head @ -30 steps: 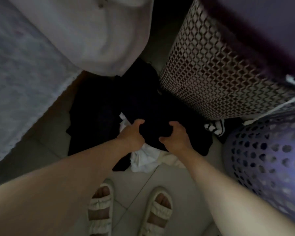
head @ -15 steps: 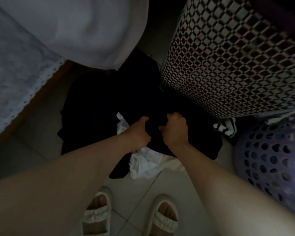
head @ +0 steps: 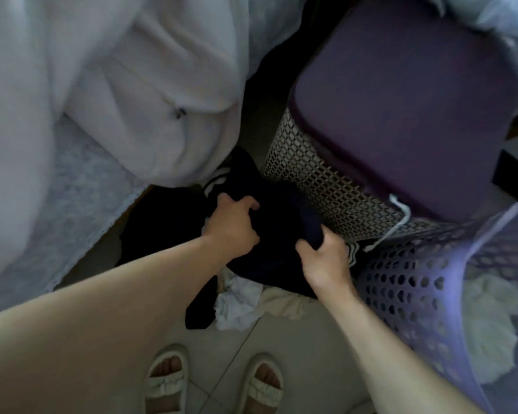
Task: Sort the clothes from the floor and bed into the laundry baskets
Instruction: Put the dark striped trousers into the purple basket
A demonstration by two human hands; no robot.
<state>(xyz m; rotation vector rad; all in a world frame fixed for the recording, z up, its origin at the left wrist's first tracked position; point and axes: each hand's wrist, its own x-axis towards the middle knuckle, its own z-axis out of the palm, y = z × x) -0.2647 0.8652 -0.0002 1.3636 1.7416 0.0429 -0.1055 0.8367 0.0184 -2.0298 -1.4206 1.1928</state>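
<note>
Both my hands grip one dark garment [head: 284, 222] above the floor pile. Left hand [head: 232, 225] has its fingers curled into the cloth near a white-striped edge. Right hand [head: 323, 258] pinches a fold of the same garment, just beside the lilac basket [head: 416, 282]. White cloth [head: 237, 300] and more dark clothes [head: 159, 222] lie on the tiled floor [head: 305, 348] below. The lattice basket [head: 320, 180] with a purple lid stands behind. The bed [head: 81, 186], with pale bedding, is on the left. Sandals [head: 165, 380] at bottom.
</note>
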